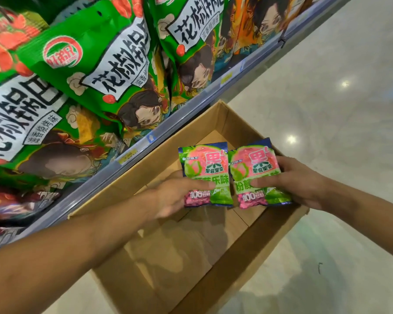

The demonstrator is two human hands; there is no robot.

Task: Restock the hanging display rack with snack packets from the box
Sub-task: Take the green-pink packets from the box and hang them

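Observation:
Two small green-and-pink snack packets are held side by side above an open cardboard box (213, 288). My left hand (175, 196) grips the left packet (205, 168) with the thumb across its front. My right hand (297, 180) grips the right packet (256, 171) the same way. Both packets face up with their printed fronts showing. The inside of the box that I can see holds no other packets, only its brown bottom flaps.
Large green snack bags (104, 71) hang in rows at the upper left, above a grey shelf rail (191, 116) with price tags. Orange bags (247, 23) hang further along. The box stands on a pale glossy floor (327, 98) next to the shelf.

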